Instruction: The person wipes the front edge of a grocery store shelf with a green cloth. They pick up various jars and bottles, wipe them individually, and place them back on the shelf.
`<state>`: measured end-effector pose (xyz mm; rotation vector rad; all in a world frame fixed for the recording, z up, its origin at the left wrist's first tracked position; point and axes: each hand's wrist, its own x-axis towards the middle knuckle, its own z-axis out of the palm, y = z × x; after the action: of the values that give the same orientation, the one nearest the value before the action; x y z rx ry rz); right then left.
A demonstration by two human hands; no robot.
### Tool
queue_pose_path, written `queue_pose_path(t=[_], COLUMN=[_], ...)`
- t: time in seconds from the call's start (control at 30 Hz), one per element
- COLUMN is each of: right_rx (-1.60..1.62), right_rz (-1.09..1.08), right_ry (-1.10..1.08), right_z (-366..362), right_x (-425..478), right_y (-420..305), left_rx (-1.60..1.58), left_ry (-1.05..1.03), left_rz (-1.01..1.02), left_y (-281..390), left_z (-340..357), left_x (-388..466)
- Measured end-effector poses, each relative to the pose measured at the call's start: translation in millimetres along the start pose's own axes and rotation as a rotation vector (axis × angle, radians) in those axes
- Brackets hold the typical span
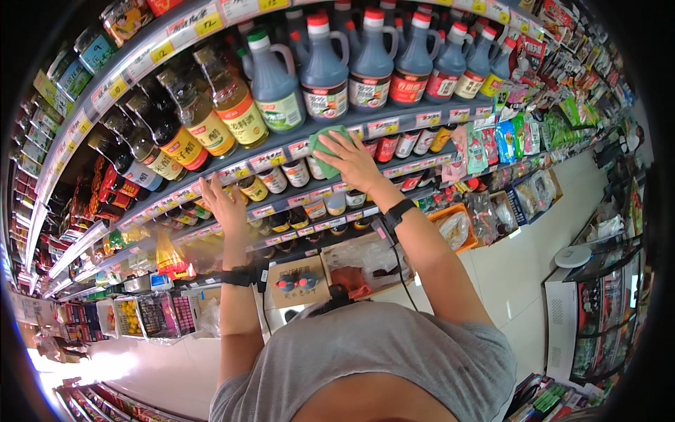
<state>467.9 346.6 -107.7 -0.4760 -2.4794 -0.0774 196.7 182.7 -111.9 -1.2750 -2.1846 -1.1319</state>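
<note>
My right hand presses a folded green cloth against the price-tag edge of a shelf, its fingers spread over the cloth. Farther left, my left hand has its fingertips at the same shelf edge, with nothing in it. Above the cloth stand large dark plastic bottles with handles and red caps, and one with a green cap. Clear bottles of amber liquid stand above my left hand. Labelled jars sit on the level below, partly hidden by my hands.
Below the shelves are a cardboard box with two red-capped bottles on it and an orange crate holding plastic bags. Hanging packets line the right side. Fruit baskets stand lower left. A glass-fronted display case stands right. Cables hang from both wrist devices.
</note>
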Motion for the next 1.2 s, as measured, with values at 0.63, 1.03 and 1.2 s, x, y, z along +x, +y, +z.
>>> queue_pose_path(t=[0.63,1.03,1.2], right_rx=[-0.069,-0.065,-0.072], right_rz=[-0.010,0.000,0.054], right_ry=[-0.031,-0.012,-0.073], right_z=[20.8,-36.8,-78.0], right_x=[47.3,-38.3,-84.0], right_y=[-61.8,59.6,122.6], left_rx=[-0.313,-0.220,-0.197], left_ry=[-0.198,-0.202,-0.162], left_rz=[0.039,-0.046,-0.020], left_y=[37.6,118.7,187.3], left_z=[19.5,58.5,97.6], left_x=[-29.4,-44.4,-61.9])
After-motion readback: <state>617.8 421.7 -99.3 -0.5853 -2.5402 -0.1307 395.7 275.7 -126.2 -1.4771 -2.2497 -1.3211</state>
